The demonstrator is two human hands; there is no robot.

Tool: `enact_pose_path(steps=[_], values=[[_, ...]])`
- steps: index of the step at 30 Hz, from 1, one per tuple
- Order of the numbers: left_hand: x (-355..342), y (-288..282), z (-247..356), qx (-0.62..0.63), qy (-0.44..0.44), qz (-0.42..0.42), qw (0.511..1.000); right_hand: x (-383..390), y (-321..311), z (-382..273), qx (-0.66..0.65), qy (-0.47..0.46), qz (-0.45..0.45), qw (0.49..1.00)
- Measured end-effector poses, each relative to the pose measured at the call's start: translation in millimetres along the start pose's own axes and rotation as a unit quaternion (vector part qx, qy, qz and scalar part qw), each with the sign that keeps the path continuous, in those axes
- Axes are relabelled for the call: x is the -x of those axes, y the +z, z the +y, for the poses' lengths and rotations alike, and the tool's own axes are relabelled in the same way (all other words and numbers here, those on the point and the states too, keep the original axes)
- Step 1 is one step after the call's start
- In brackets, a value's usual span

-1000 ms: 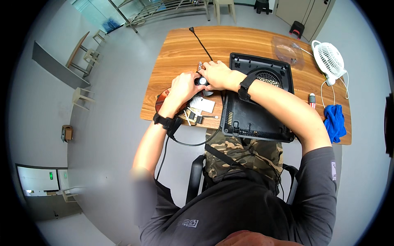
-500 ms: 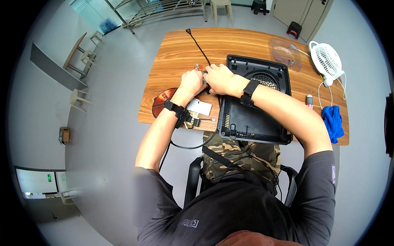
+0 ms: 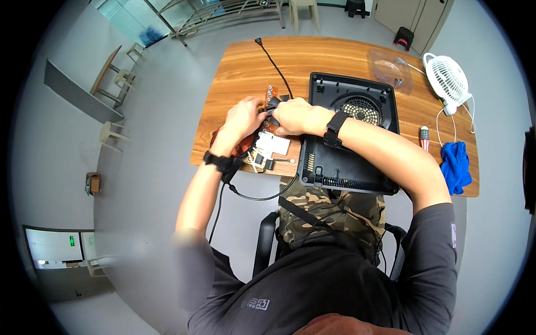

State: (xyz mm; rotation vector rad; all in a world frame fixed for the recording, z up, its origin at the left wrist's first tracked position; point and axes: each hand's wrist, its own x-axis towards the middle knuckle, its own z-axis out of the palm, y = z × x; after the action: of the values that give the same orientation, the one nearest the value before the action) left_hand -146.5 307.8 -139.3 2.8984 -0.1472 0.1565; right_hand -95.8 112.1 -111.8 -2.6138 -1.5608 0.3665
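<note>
Both my hands meet over a brown circuit board (image 3: pixel 272 92) with a copper coil (image 3: pixel 243 146) on the wooden table (image 3: pixel 312 58). My left hand (image 3: pixel 244 114) rests on the board's left part, fingers curled on it. My right hand (image 3: pixel 296 116) grips a small black part (image 3: pixel 273 105) at the board's middle. What lies under my palms is hidden. A black appliance housing (image 3: pixel 349 139) with a round vent grille lies just right of the board, under my right forearm.
A black cable (image 3: pixel 273 61) runs from the board to the table's far edge. A white desk fan (image 3: pixel 446 75), a clear plastic bag (image 3: pixel 391 67), a screwdriver (image 3: pixel 424 137) and a blue cloth (image 3: pixel 455 164) sit at the right. Stools stand on the grey floor at the left.
Both hands have stayed together over the board with small shifts; my left wrist has moved nearer to the table's front edge.
</note>
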Motion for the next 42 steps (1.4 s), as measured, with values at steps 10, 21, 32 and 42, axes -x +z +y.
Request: enact_pose_path(steps=[10,21,32,42], values=[[103,-27,-54,-0.053,-0.193,0.053,0.978,-5,38,-22,0.0,-0.034,-0.042,0.999],[113,20,-110,0.054,-0.322,-0.019,0.945,-5,63,-26,0.02,-0.002,0.029,0.999],[106,35,-125,0.318,-0.366,-0.014,0.874,-9,65,-32,-0.061,0.05,0.021,0.997],[116,22,-130,0.43,-0.375,-0.009,0.822,-13,64,-34,-0.076,0.06,-0.002,0.995]])
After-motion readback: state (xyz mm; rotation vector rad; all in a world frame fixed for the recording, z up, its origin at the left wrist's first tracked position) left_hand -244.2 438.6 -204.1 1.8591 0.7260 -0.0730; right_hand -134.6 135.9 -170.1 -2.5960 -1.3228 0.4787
